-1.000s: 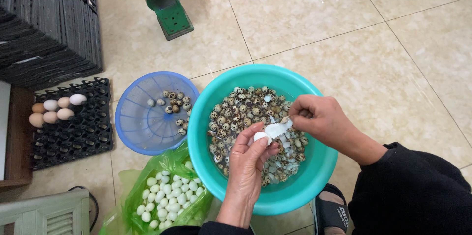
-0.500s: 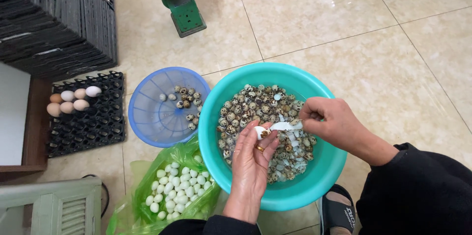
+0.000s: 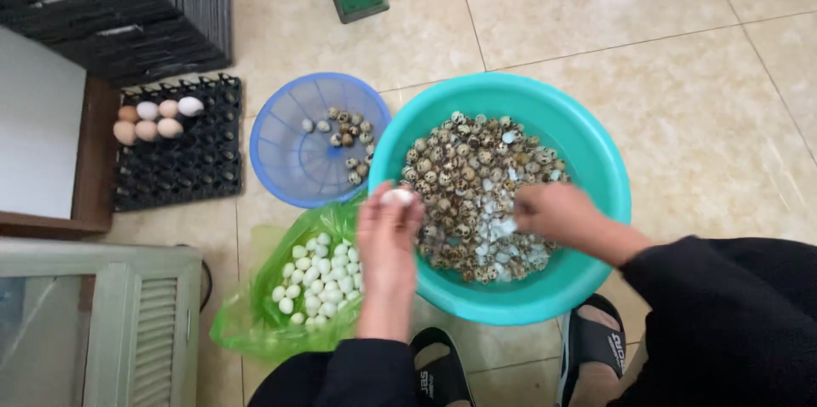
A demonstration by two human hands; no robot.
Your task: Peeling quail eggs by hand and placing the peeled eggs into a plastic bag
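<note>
A round teal plastic basin (image 3: 596, 169) sits on the floor before the person, filled with speckled quail eggs (image 3: 464, 177), and a round blue mesh basket (image 3: 289, 151) touches its left side. Just nearer than that basket lies a green plastic bag (image 3: 255, 322) of peeled white eggs (image 3: 315, 275). Farther left, a black egg tray (image 3: 179, 164) carries hen eggs (image 3: 153, 117) at its far corner.

Tiled floor (image 3: 664, 75) under teal basin (image 3: 596, 177), blue basket (image 3: 285, 147), egg tray (image 3: 179, 169).
</note>
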